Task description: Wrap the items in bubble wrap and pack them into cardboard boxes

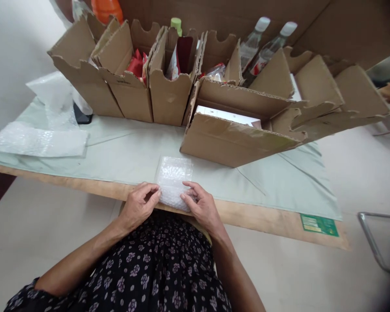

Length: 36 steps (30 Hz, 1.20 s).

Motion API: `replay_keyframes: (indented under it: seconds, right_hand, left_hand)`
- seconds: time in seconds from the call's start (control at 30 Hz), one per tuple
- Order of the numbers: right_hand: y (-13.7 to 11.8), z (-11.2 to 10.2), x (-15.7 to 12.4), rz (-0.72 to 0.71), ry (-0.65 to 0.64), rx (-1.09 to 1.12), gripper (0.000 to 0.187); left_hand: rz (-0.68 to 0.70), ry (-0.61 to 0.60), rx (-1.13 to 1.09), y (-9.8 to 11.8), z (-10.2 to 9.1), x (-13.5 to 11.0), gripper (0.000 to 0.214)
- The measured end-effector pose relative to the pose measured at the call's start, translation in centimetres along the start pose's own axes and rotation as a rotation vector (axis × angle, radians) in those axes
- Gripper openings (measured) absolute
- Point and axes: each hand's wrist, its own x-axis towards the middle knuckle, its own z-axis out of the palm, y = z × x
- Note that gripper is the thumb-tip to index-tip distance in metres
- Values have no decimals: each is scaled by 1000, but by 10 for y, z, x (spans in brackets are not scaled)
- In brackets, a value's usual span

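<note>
A small bundle wrapped in bubble wrap [173, 177] lies at the near edge of the table [263, 216]. My left hand [139, 206] pinches its left near corner with curled fingers. My right hand [201, 206] grips its right near side, fingers bent over the wrap. What is inside the wrap is hidden.
Several open cardboard boxes [169, 95] stand in a row at the back, holding packets and bottles [266, 47]. A larger open box [234, 138] with a white item sits right of centre. Loose bubble wrap sheets [39, 141] lie at the left. A pale cloth [123, 151] covers the table.
</note>
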Motion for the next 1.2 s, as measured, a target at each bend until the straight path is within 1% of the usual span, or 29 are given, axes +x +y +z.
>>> replay_keyframes:
  seconds: [0.07, 0.17, 0.23, 0.3, 0.33, 0.37, 0.4, 0.47, 0.5, 0.53, 0.6, 0.67, 0.77, 0.83, 0.87, 0.9, 0.97, 1.03, 1.07, 1.1, 1.13, 1.2]
  right_hand:
    - [2, 4, 5, 13, 15, -71, 37]
    - [1, 5, 3, -9, 73, -237, 37]
    - [-3, 3, -4, -118, 189, -368, 33]
    - [-8, 0, -15, -307, 320, -500, 30]
    - [-12, -2, -20, -410, 341, -557, 29]
    - [-15, -3, -24, -502, 311, -608, 30]
    - [-17, -4, -26, -570, 237, -655, 32]
    - [-20, -3, -26, -629, 38, -736, 36]
    - [-19, -1, -24, -624, -39, -765, 36]
    - [-18, 0, -21, -602, -84, -781, 34]
    - [-15, 1, -14, -536, -107, -748, 30]
    - [-14, -1, -9, -453, -105, -652, 31]
    - [-18, -8, -6, -288, -144, -500, 33]
    - [-21, -11, -5, -184, -184, -424, 34]
    - [-22, -12, -4, -151, -187, -406, 34]
    - [-22, -13, -4, -137, -164, -412, 33]
    - [-19, -13, -2, -162, -36, -505, 29]
    - [-16, -14, 1, -227, 123, -650, 27]
    - [-15, -15, 3, -263, 177, -714, 27]
    - [-15, -17, 6, -295, 200, -764, 30]
    - [-14, -18, 9, -319, 195, -797, 37]
    - [-14, -20, 17, -340, 135, -827, 52]
  left_hand:
    - [71, 75, 124, -2, 5, 2, 15]
    - [127, 97, 293, -5, 9, 4, 15]
    - [121, 78, 337, -6, 10, 6, 14]
    - [109, 52, 345, -6, 9, 9, 12]
    - [105, 39, 349, -6, 9, 10, 12]
    - [100, 24, 351, -6, 8, 12, 11]
    - [92, 5, 351, -6, 8, 13, 11]
    - [71, -26, 343, -6, 6, 16, 11]
    - [61, -35, 338, -6, 5, 16, 12]
    - [54, -40, 327, -6, 4, 16, 12]
    - [71, -33, 283, -3, -2, 15, 16]
    - [121, -50, 209, 2, -11, 13, 29]
    - [172, -154, 95, 8, -20, 12, 50]
    - [126, -205, 60, 9, -19, 16, 50]
    - [85, -206, 56, 8, -16, 19, 46]
    - [40, -196, 58, 7, -11, 23, 41]
    - [-25, -167, 75, 3, -2, 32, 34]
    - [-41, -156, 121, 0, 7, 41, 30]
    - [-38, -150, 153, -1, 11, 44, 29]
    - [-32, -146, 184, -1, 14, 48, 27]
    - [-27, -139, 213, -1, 16, 50, 27]
    - [-25, -119, 260, -1, 18, 53, 25]
